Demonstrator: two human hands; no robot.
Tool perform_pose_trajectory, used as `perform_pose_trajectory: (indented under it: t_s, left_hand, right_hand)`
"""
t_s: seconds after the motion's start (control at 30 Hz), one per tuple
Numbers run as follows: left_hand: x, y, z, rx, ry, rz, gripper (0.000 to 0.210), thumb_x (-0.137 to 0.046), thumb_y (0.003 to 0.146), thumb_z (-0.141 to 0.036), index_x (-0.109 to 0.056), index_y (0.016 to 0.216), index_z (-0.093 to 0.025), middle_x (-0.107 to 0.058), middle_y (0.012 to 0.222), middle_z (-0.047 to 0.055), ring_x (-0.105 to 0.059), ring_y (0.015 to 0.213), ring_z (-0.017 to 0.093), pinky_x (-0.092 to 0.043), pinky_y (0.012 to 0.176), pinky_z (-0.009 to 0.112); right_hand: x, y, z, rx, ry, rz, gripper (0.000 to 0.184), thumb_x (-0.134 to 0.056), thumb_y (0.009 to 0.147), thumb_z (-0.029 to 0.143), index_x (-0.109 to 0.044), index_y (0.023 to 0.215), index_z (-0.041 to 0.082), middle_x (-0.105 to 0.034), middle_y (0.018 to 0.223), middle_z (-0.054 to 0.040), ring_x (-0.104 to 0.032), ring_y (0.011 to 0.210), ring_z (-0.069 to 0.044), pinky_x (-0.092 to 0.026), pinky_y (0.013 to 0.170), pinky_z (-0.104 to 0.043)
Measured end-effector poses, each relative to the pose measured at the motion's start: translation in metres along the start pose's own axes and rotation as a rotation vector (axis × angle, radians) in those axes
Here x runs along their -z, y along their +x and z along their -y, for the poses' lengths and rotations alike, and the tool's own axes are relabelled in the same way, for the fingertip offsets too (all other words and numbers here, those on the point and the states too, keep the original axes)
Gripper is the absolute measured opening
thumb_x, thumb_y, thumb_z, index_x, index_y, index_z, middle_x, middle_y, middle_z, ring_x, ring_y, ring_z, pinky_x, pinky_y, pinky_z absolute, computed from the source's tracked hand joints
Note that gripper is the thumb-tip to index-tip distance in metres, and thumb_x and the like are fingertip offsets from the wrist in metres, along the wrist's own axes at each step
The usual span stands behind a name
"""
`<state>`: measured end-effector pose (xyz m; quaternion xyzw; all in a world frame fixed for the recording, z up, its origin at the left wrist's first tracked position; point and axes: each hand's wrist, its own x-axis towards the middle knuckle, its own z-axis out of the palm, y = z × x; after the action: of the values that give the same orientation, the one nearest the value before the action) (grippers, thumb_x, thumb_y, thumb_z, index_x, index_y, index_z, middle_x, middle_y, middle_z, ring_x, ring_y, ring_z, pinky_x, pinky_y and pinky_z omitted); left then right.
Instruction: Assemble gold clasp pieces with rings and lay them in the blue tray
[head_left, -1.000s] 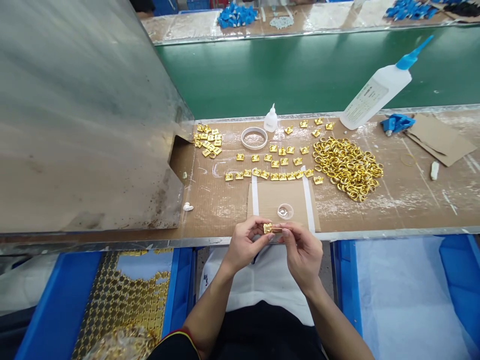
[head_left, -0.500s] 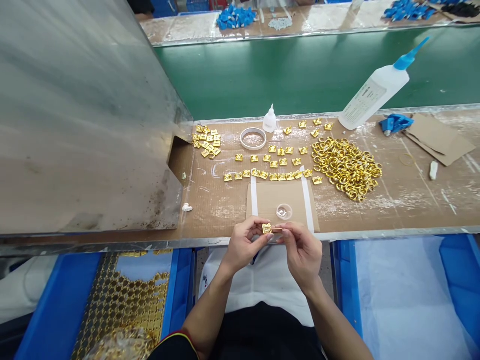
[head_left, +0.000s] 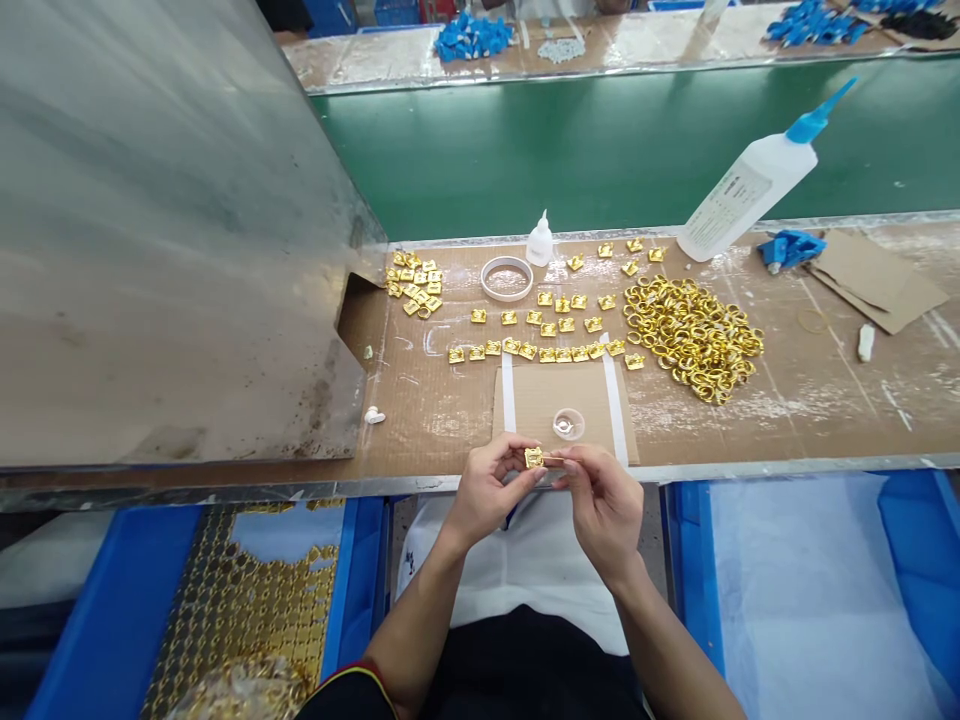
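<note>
Between the fingertips of my left hand [head_left: 491, 485] is a small square gold piece [head_left: 533, 457], held just over the bench's front edge. My right hand [head_left: 606, 500] pinches a thin stick [head_left: 553, 460], its tip at the right side of the gold piece. Just beyond my hands, a small clear cup [head_left: 568, 424] stands on a taped cardboard sheet [head_left: 536, 400]. Rows of similar gold pieces [head_left: 564, 354] lie behind that sheet. A heap of gold rings [head_left: 697, 335] sits to their right.
A metal housing [head_left: 187, 250] fills the left. Behind the rows are a tape roll [head_left: 486, 280], a small dropper bottle [head_left: 539, 243] and a large blue-tipped bottle [head_left: 742, 195]. Blue bins hold gold parts [head_left: 255, 590] at lower left and white sheeting [head_left: 810, 590] at lower right.
Both hands stay almost in place, with the gold piece and the stick still held. Only a very slight shift of the view shows.
</note>
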<state>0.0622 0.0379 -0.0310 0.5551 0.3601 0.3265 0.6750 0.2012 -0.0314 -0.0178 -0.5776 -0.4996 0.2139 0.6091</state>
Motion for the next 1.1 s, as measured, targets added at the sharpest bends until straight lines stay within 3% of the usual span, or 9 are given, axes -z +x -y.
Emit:
perform_pose_trajectory:
  t_s: [0.4,0.57,0.93,1.1]
  left_hand:
    - [0.001,0.001,0.001,-0.004,-0.006,0.005,0.032,-0.078,0.085,-0.037,-0.069,0.104,-0.014,-0.073,0.089,0.007,-0.073,0.081,0.018,-0.06,0.072,0.026]
    - [0.001,0.001,0.0,-0.001,-0.009,0.01,0.032,-0.078,0.085,-0.037,-0.069,0.105,-0.014,-0.074,0.09,0.008,-0.073,0.082,0.018,-0.061,0.075,0.027]
    - [0.0,0.0,0.002,0.005,-0.014,0.009,0.034,-0.079,0.084,-0.04,-0.07,0.104,-0.014,-0.074,0.089,0.008,-0.073,0.081,0.019,-0.061,0.074,0.027]
    - [0.0,0.0,0.003,0.003,0.022,-0.019,0.035,-0.079,0.083,-0.04,-0.071,0.104,-0.014,-0.071,0.082,0.005,-0.07,0.074,0.016,-0.058,0.07,0.025]
  right_hand:
    - [0.001,0.0,-0.001,0.019,-0.026,0.006,0.022,-0.056,0.099,0.009,-0.07,0.104,0.024,-0.075,0.093,-0.0038,-0.073,0.077,-0.015,-0.064,0.055,-0.021]
    - [0.002,0.0,-0.002,0.055,-0.091,0.01,0.019,-0.059,0.098,0.011,-0.071,0.104,0.024,-0.078,0.092,-0.0035,-0.076,0.081,-0.018,-0.064,0.063,-0.027]
    - [0.003,-0.002,-0.003,0.009,-0.074,-0.001,0.014,-0.06,0.1,0.019,-0.072,0.103,0.024,-0.081,0.092,-0.0039,-0.079,0.08,-0.02,-0.065,0.065,-0.029]
    - [0.017,0.011,-0.009,-0.039,-0.138,-0.143,0.014,-0.06,0.101,0.026,-0.074,0.1,0.023,-0.08,0.091,-0.0046,-0.076,0.076,-0.019,-0.062,0.058,-0.028]
